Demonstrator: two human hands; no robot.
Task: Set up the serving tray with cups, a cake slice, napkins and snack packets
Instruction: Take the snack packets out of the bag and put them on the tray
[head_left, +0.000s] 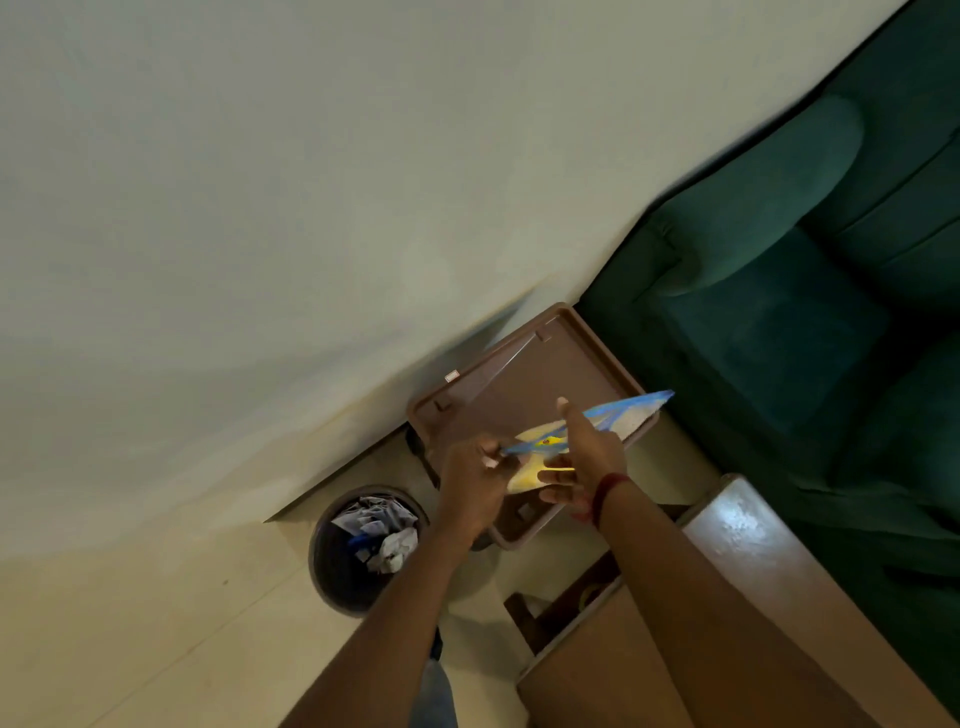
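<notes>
We note snack packet (628, 415) above tray (519, 374): left hand (475, 483) pinches its end; right hand (587, 457), half open, grips it thumb-over-fingers.

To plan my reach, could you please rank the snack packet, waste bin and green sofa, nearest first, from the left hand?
1. snack packet, pinched in the left hand.
2. waste bin, on the floor, lower left.
3. green sofa, far right.
</notes>
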